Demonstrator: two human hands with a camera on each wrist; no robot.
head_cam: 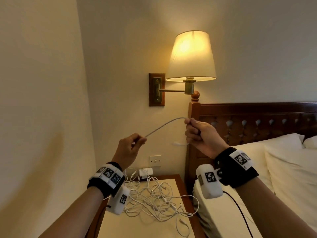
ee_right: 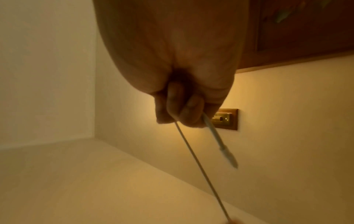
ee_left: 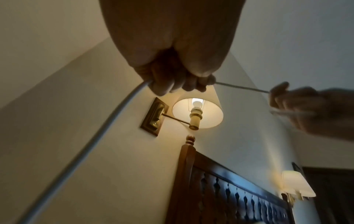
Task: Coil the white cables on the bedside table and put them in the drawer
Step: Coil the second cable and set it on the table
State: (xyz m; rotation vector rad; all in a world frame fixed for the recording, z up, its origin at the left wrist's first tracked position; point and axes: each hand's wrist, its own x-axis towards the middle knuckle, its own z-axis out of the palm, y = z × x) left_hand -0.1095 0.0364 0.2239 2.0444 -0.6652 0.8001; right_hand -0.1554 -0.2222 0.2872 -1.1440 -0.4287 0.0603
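Observation:
Both hands are raised in front of the wall, holding one white cable (head_cam: 164,125) that arcs between them. My left hand (head_cam: 130,146) pinches it at the lower left; in the left wrist view the cable (ee_left: 80,153) runs down from the curled fingers (ee_left: 172,86). My right hand (head_cam: 199,133) grips the cable higher up, near the bedpost. Its connector end (head_cam: 178,144) sticks out to the left below the fist; the plug (ee_right: 229,156) shows in the right wrist view. A tangle of white cables (head_cam: 154,198) lies on the bedside table (head_cam: 120,225) below. No drawer is in view.
A lit wall lamp (head_cam: 191,57) on a brass arm hangs just above the hands. The wooden headboard (head_cam: 257,121) and bed with white pillows (head_cam: 288,169) lie to the right. A wall switch (head_cam: 155,160) and white charger (head_cam: 145,172) sit behind the table.

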